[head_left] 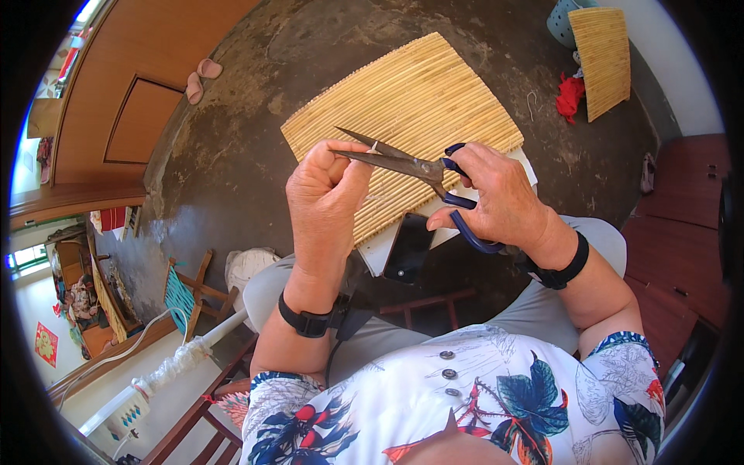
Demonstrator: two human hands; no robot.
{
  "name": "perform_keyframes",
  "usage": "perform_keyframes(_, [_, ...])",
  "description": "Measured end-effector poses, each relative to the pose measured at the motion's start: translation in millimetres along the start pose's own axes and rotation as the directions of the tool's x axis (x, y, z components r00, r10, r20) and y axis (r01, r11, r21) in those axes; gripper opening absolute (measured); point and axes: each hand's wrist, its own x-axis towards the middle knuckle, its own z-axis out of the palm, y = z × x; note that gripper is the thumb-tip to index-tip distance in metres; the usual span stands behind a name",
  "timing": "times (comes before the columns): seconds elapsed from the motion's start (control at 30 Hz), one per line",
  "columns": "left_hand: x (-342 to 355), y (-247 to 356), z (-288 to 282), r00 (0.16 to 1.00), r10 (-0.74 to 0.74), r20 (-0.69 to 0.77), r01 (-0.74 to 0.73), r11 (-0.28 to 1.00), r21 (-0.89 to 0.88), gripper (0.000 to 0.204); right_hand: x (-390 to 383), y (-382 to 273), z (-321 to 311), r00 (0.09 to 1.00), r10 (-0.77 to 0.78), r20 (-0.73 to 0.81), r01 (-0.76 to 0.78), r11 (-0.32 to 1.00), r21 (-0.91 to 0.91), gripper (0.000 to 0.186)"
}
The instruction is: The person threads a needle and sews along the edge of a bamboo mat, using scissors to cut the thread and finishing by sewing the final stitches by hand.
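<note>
My left hand is raised left of centre, fingers pinched on a thin pale strand that lies between the blades of large metal scissors. My right hand grips the scissors by their navy handles, with the blades parted and pointing left, just beside my left fingers. Below them lies a yellow slatted mat of thin cane-like rods, on a white board in front of my lap. A black phone lies on the board by the mat's near edge. The strand's far end is hard to make out.
At upper right stand another slatted panel, a blue basket and a red cloth. Dark red cabinets line the right. At left are a wooden cabinet, pink slippers, a teal-webbed folding stool and a wrapped white pole.
</note>
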Motion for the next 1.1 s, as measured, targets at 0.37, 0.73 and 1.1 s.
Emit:
perform_keyframes(0.37, [-1, 9, 6, 0.994, -0.04, -0.097, 0.037, 0.999, -0.027, 0.007, -1, 0, 7, 1.0, 0.0, -0.016, 0.002, 0.994, 0.105, 0.064])
perform_keyframes(0.73, [3, 8, -3, 0.998, -0.06, -0.036, 0.056, 0.993, -0.103, 0.009, 5, 1, 9, 0.999, -0.028, -0.031, 0.032, 0.992, 0.124, 0.058])
perform_keyframes(1.1, [2, 12, 1, 0.998, -0.046, -0.05, 0.044, 0.998, -0.048, 0.005, -2, 2, 3, 0.996, 0.041, 0.083, -0.051, 0.992, 0.118, 0.053])
